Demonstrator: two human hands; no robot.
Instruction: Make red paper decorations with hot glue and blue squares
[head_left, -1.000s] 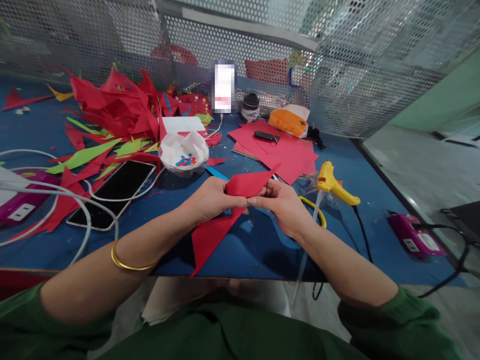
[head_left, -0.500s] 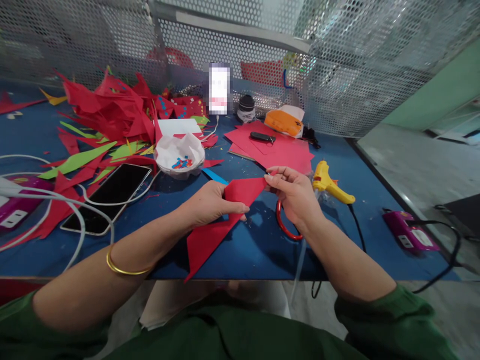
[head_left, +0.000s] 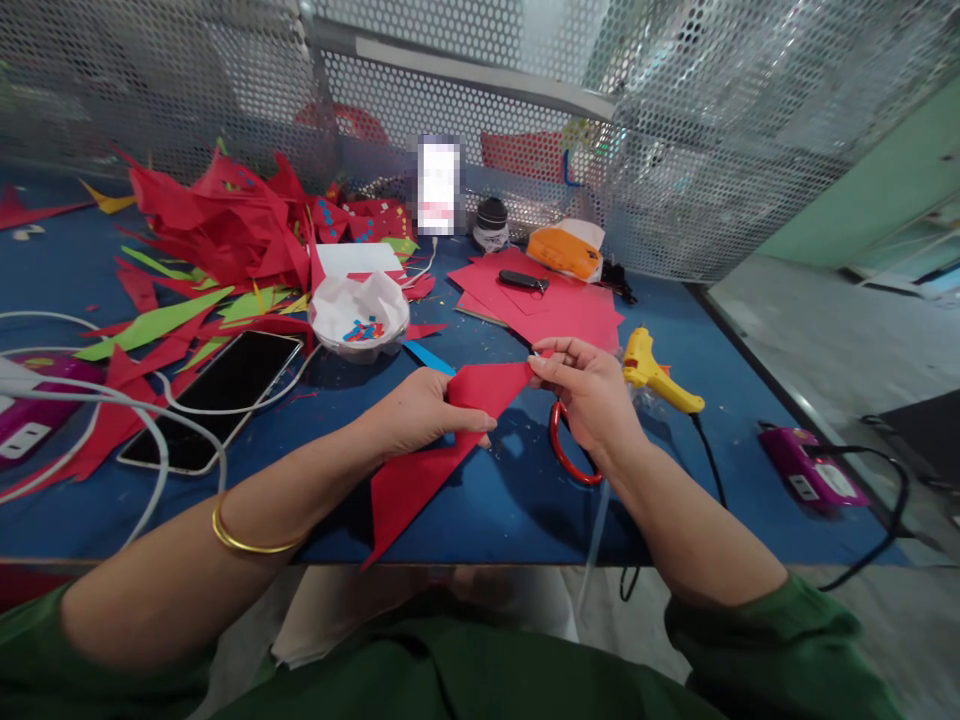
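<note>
A folded piece of red paper (head_left: 420, 490) is held above the blue table between both hands. My left hand (head_left: 424, 412) grips its middle, thumb on top and fingers beneath. At the paper's upper right tip, my right hand (head_left: 581, 385) pinches it between thumb and fingertips. Below my right palm lies a red ring-shaped handle (head_left: 562, 450), partly covered by the hand. A blue strip (head_left: 429, 357) rests on the table just beyond my left hand.
Around lie a lined bowl (head_left: 360, 315) with small coloured bits, a red paper pile (head_left: 225, 220), red sheets (head_left: 555, 310) with a black knife-like object (head_left: 523, 281), a yellow glue gun (head_left: 656, 370), a dark phone (head_left: 217, 400), white cables and a purple power strip (head_left: 810, 465).
Both hands keep nearly the same hold on the red paper. The view has shifted slightly; nothing else has visibly moved.
</note>
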